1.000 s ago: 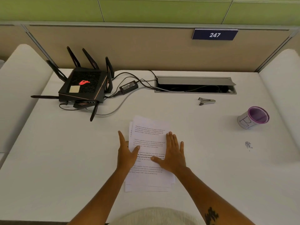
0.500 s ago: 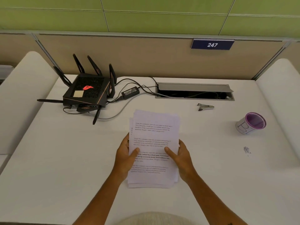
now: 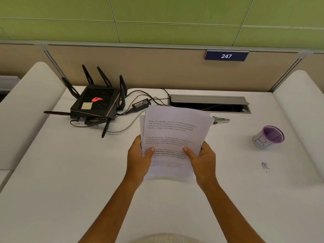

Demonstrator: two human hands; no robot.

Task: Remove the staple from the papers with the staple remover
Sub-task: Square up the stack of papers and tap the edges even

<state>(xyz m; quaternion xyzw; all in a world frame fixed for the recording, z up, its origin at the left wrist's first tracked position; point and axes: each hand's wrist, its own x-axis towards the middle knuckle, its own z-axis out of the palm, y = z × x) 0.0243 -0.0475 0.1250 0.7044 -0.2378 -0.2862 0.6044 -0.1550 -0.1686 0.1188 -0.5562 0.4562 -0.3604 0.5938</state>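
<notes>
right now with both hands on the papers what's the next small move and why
Probably lay the papers back on the desk and free the right hand for the staple remover. Both hands, the left hand too, grip the sheets, and the remover lies untouched behind them.

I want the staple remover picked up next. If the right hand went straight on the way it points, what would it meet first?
Probably the papers that the right hand holds; the staple remover lies farther right.

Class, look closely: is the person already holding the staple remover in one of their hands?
No: the staple remover lies on the desk, while the left hand and right hand both grip the papers.
</notes>
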